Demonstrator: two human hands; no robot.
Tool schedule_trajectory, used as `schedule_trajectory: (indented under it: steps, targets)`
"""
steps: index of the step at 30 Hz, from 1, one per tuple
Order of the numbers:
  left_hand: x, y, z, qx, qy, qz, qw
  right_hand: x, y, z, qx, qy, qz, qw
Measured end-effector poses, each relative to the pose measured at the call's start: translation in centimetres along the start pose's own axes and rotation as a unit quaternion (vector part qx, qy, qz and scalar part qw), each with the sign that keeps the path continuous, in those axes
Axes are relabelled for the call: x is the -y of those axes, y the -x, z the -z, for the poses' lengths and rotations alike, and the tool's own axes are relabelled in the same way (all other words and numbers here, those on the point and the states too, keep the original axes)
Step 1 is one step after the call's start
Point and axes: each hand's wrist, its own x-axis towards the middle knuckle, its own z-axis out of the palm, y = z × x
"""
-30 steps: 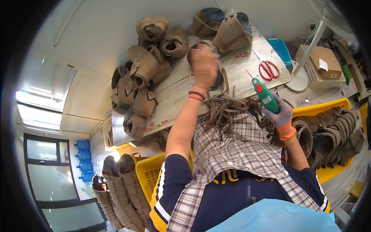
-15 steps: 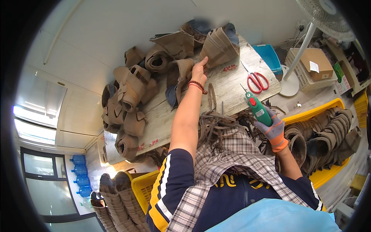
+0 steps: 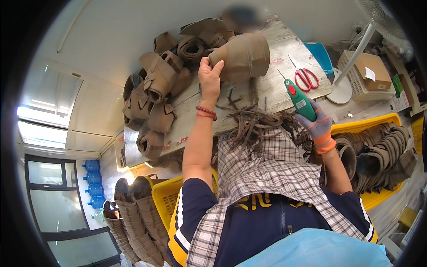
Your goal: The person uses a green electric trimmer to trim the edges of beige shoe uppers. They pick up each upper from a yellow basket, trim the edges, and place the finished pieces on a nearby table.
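My left hand (image 3: 210,76), bare and with red beads at the wrist, pinches the left rim of a brown tube-shaped piece (image 3: 243,57) between thumb and fingers. This tapered piece lies sideways over the far part of the table, a seam running round it. In an orange and grey glove, my right hand (image 3: 316,123) is wrapped round a green handheld tool (image 3: 300,100) with a red button and thin metal tip. The tip points away and to the left. Past it, red-handled scissors (image 3: 307,80) lie on the worn wooden table (image 3: 278,95).
Brown rolled pieces (image 3: 160,75) crowd the table's left and far side. Dark strip scraps (image 3: 251,122) heap at the near edge, over my checked apron (image 3: 267,178). Yellow crates (image 3: 371,124) with stacked brown pieces flank me. A blue bin (image 3: 319,58) and fan stand (image 3: 356,53) are far right.
My left hand has gone from touching the brown pieces at the far side to gripping one by its rim, nearer me. My right hand keeps the green tool. The view has shifted slightly.
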Motion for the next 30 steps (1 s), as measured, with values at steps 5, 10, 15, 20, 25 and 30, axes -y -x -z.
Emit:
schedule_trajectory:
  steps: [5, 10, 15, 20, 25, 30]
  targets:
    - [-5.3, 2.3, 2.8, 0.026, -0.151, -0.065, 0.986, 1.1, -0.3, -1.0, -0.013, 0.036, 0.097, 0.995]
    - [-8.4, 3.7, 6.6, -0.047, -0.153, -0.057, 0.985, 1.8, -0.4, -2.2, -0.003, 0.07, 0.119, 0.99]
    - [-14.3, 5.7, 9.8, -0.194, 0.269, 0.031, 0.943, 3.2, -0.6, -2.8, 0.006, 0.164, 0.199, 0.966]
    - [-16.1, 9.1, 13.5, -0.157, 0.46, 0.141, 0.863, 6.6, -1.8, -3.6, -0.06, 0.154, 0.369, 0.915]
    - [-16.3, 11.1, 14.4, -0.128, 0.55, 0.19, 0.803, 7.2, -1.9, -3.9, -0.04, 0.166, 0.413, 0.895]
    - [-16.4, 12.0, 15.0, -0.099, 0.592, 0.213, 0.771, 7.4, -2.0, -4.1, -0.034, 0.196, 0.424, 0.884]
